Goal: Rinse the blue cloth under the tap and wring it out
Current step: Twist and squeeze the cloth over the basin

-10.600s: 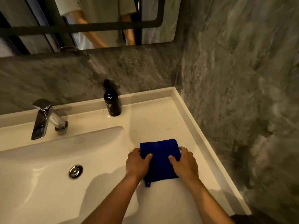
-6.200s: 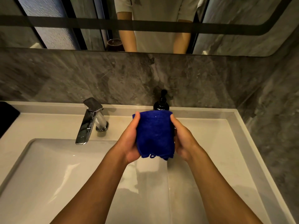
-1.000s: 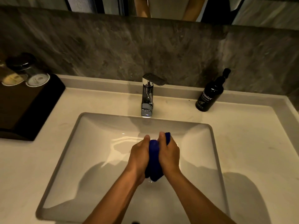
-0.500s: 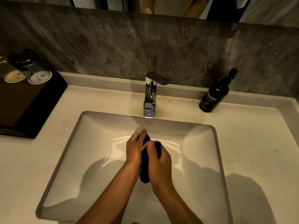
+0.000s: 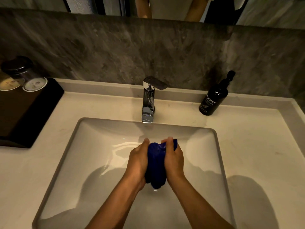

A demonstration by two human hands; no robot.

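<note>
One bunched blue cloth [image 5: 156, 164], two hands, one chrome tap [image 5: 148, 103], one black pump bottle [image 5: 214, 98], two upturned glasses, one black tray [image 5: 28, 113].

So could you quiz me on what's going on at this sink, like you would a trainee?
1. True or false: both hands grip the cloth.
2. Where is the cloth held? A) on the counter B) over the basin, in front of the tap C) on the black tray
3. Which side of the tap does the bottle stand on?

Key:
1. True: the left hand and right hand squeeze it between them.
2. B.
3. The right, on the counter by the wall.
</note>
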